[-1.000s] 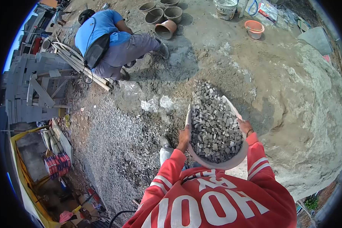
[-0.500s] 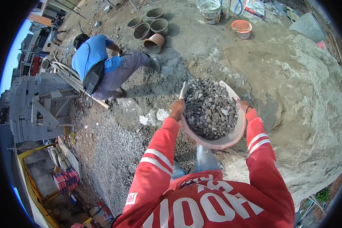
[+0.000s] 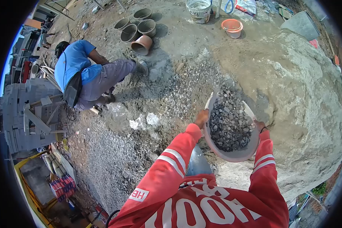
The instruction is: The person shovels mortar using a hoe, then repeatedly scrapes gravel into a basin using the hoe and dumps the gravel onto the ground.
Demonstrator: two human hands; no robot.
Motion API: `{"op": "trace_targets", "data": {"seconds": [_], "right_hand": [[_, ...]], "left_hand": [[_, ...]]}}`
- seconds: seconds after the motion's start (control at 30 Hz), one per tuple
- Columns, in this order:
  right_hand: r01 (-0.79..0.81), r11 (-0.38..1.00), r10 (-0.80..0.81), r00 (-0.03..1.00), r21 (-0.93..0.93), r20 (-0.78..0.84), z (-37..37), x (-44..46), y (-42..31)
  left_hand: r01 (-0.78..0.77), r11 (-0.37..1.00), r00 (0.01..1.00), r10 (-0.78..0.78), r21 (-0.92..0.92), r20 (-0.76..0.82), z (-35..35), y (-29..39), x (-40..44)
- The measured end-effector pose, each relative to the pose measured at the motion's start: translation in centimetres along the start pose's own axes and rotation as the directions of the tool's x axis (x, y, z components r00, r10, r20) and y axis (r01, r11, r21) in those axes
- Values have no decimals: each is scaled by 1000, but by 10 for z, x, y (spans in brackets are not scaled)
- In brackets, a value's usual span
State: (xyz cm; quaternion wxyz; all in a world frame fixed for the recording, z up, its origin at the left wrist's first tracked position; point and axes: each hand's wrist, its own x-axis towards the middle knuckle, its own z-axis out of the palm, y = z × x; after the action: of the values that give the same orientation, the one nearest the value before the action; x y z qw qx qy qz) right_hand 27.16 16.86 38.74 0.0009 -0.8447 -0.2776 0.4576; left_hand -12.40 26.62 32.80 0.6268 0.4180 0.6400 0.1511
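Observation:
A pale pinkish scoop-shaped pan (image 3: pixel 235 155), open at its far side, is held out in front of my body. Grey gravel (image 3: pixel 228 123) fills much of it, thinning towards the near wall. My left hand (image 3: pixel 202 118) is closed round the pan's left rim. On the opposite rim my right hand (image 3: pixel 260 126) grips, its fingers partly hidden by the edge. Below and beyond the pan lies ground strewn with loose stones.
A large sandy mound (image 3: pixel 307 114) rises to the right. At left a co-worker in a blue shirt (image 3: pixel 78 62) bends over. Several buckets (image 3: pixel 142 45) stand ahead, with an orange bucket (image 3: pixel 232 27) and a whitish bucket (image 3: pixel 198 10) farther right. Gravel (image 3: pixel 110 159) covers the ground at left.
Both hands have carried the pan right and slightly nearer my body. The gravel has shifted or thinned near its far opening. The view has turned, and the co-worker appears farther left.

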Motion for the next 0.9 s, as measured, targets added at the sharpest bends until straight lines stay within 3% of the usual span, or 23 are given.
{"op": "trace_targets", "data": {"seconds": [0.07,0.1,0.17,0.2,0.23,0.3,0.33,0.43,0.67,0.77,0.9], "right_hand": [[89,996,-89,994,-9,57,8,11,35],[90,996,-89,994,-11,60,18,12,46],[78,993,-91,983,-85,-162,41,16,68],[-32,998,36,997,51,-69,60,54,104],[-33,998,37,997,54,-61,78,76,118],[2,999,-3,1000,47,12,109,100,134],[60,991,-62,998,123,18,124,108,134],[62,942,-90,993,329,73,139,64,62],[12,817,-93,990,577,110,131,-20,-35],[-78,899,-6,981,432,191,102,-37,-35],[-27,878,-10,997,479,75,120,-20,20]], "left_hand": [[152,986,985,-158,-70,-76,23,-31,-7],[155,985,984,-161,-71,-78,23,-38,-15],[251,958,966,-256,-139,-18,16,-52,-32],[15,974,998,-3,226,-55,11,-76,-29],[21,973,998,-8,231,-58,-2,-73,-33],[376,922,926,-377,-95,3,-33,-49,-52],[364,887,926,-377,-282,10,-46,-33,-63],[346,875,931,-366,-337,4,-84,-28,-61],[180,978,937,-202,-102,-284,-109,-54,-31],[154,970,969,-185,-187,-163,-110,4,-73],[239,935,961,-267,-263,-75,-107,11,-90]]}}
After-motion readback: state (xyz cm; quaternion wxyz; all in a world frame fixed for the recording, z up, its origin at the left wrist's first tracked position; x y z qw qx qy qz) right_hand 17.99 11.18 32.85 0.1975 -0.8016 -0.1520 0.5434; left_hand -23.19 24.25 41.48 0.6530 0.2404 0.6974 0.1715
